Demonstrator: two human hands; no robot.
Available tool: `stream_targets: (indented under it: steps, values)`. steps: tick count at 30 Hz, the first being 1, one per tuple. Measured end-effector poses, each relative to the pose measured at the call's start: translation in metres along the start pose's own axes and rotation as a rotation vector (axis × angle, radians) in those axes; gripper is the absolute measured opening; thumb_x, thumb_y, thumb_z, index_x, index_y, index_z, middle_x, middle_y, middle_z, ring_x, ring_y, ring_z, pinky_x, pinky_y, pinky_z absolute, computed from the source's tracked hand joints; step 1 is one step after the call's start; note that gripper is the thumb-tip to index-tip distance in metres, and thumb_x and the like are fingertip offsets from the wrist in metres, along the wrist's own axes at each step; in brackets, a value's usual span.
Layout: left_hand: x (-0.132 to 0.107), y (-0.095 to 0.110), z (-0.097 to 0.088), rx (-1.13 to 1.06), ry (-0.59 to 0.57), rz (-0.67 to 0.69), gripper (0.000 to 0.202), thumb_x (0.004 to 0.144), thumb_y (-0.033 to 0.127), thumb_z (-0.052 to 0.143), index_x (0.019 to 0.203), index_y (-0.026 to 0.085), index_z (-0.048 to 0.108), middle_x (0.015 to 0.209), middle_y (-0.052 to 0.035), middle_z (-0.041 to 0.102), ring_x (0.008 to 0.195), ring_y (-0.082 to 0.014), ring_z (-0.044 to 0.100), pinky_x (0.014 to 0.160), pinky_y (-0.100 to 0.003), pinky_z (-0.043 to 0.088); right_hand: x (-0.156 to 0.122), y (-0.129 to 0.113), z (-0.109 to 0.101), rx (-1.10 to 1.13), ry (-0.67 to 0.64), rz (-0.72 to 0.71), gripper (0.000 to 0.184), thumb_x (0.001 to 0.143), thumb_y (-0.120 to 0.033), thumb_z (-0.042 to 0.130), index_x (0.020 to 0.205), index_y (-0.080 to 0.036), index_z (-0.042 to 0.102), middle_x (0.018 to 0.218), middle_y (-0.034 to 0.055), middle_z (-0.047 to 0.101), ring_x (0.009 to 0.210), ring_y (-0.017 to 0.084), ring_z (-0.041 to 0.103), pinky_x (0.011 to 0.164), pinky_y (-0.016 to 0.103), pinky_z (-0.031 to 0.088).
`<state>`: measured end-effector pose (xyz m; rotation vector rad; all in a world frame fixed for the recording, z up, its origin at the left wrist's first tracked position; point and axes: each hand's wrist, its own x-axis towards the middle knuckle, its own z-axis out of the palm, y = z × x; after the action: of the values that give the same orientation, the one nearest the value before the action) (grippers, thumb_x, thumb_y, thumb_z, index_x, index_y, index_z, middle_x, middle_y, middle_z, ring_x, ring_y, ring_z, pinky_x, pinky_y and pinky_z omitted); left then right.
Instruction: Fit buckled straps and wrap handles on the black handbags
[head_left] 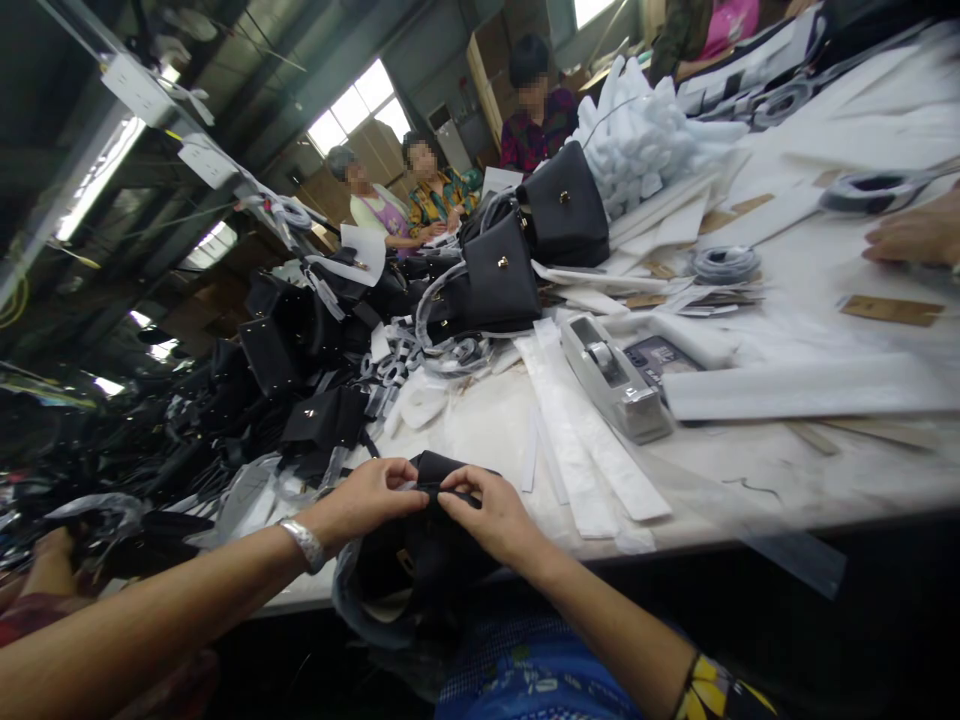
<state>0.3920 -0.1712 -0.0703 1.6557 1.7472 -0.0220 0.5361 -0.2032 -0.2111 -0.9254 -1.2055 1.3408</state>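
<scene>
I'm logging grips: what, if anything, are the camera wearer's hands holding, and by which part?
A black bag: the left hand and right hand pinch a narrow dark part near its top; whether strap or edge, I cannot tell.

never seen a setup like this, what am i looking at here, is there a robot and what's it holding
There's no robot here, just a person working with bare hands. The single picture comes from a camera worn on their head, looking forward and down, so the arms reach in from below. The left hand, with a silver bracelet on its wrist, and the right hand pinch part of a black bag at the table's near edge. On the white table are more black handbags, white strips and a grey tape dispenser. Other people are across the table.
</scene>
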Motion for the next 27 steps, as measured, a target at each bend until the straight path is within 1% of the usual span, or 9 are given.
stream_targets:
  steps: [3,5,9,15,19,22,24,25,27]
  values:
    - [0.001,0.000,0.001,0.062,0.036,0.085,0.024,0.066,0.035,0.068,0.080,0.017,0.059,0.074,0.0001,0.063,0.082,-0.0227,0.063,0.073,-0.029,0.045,0.000,0.001,0.000,-0.007,0.007,-0.003,0.015,0.083,-0.029,0.067,0.095,-0.020,0.068,0.081,0.0003,0.067,0.079,0.016,0.063,0.075,0.026,0.047]
    - [0.003,-0.002,0.003,0.115,0.071,0.127,0.023,0.066,0.035,0.066,0.079,0.017,0.060,0.076,-0.0013,0.065,0.085,-0.0246,0.064,0.077,-0.031,0.046,-0.001,0.001,0.000,-0.015,0.012,-0.012,0.016,0.083,-0.029,0.066,0.096,-0.020,0.068,0.082,0.0002,0.067,0.080,0.016,0.063,0.076,0.026,0.047]
    - [0.003,-0.008,0.009,0.151,0.118,0.155,0.020,0.067,0.033,0.062,0.078,0.017,0.059,0.076,-0.0018,0.064,0.079,-0.0232,0.062,0.073,-0.031,0.046,0.000,0.000,0.001,-0.052,0.015,-0.015,0.013,0.082,-0.025,0.065,0.094,-0.019,0.067,0.081,-0.0003,0.066,0.077,0.016,0.061,0.074,0.027,0.046]
    - [0.004,-0.015,0.022,0.074,0.202,0.180,0.016,0.064,0.028,0.061,0.075,0.019,0.054,0.070,0.0015,0.059,0.070,-0.0192,0.057,0.063,-0.027,0.041,-0.001,0.007,0.009,-0.109,0.037,-0.078,0.012,0.083,-0.021,0.063,0.096,-0.021,0.064,0.084,-0.0015,0.065,0.080,0.015,0.060,0.077,0.027,0.045]
    - [0.004,-0.019,0.026,0.166,0.254,0.250,0.011,0.065,0.024,0.061,0.073,0.019,0.055,0.070,0.0014,0.058,0.071,-0.0189,0.056,0.063,-0.027,0.041,-0.005,0.010,0.018,-0.148,0.086,-0.100,0.011,0.084,-0.019,0.061,0.095,-0.021,0.062,0.088,-0.0007,0.065,0.084,0.016,0.060,0.078,0.027,0.045]
    - [0.005,-0.023,0.020,0.195,0.215,0.303,0.012,0.070,0.026,0.063,0.077,0.018,0.059,0.073,0.0002,0.062,0.072,-0.0200,0.059,0.065,-0.027,0.043,-0.008,0.007,0.017,-0.180,0.104,-0.100,0.011,0.085,-0.021,0.062,0.096,-0.022,0.062,0.088,-0.0008,0.065,0.084,0.017,0.060,0.078,0.027,0.045]
    - [0.005,-0.024,0.011,0.213,0.171,0.330,0.017,0.073,0.032,0.066,0.081,0.017,0.064,0.075,-0.0015,0.066,0.073,-0.0213,0.061,0.067,-0.028,0.045,-0.008,0.002,0.011,-0.213,0.076,-0.108,0.010,0.087,-0.023,0.062,0.097,-0.022,0.062,0.089,-0.0010,0.067,0.085,0.017,0.062,0.077,0.028,0.046]
    - [0.004,-0.025,0.005,0.205,0.132,0.334,0.022,0.075,0.036,0.068,0.086,0.017,0.067,0.079,-0.0029,0.069,0.076,-0.0225,0.063,0.069,-0.029,0.046,-0.008,-0.001,0.006,-0.241,0.050,-0.115,0.010,0.088,-0.025,0.062,0.098,-0.023,0.063,0.090,-0.0011,0.068,0.085,0.017,0.063,0.077,0.028,0.046]
    - [0.000,-0.026,-0.008,0.126,0.047,0.328,0.036,0.077,0.043,0.069,0.102,0.018,0.070,0.094,-0.0058,0.073,0.086,-0.0252,0.067,0.074,-0.030,0.049,-0.008,-0.009,-0.004,-0.330,0.008,-0.141,0.009,0.090,-0.029,0.062,0.098,-0.024,0.064,0.092,-0.0006,0.069,0.087,0.018,0.064,0.079,0.030,0.047]
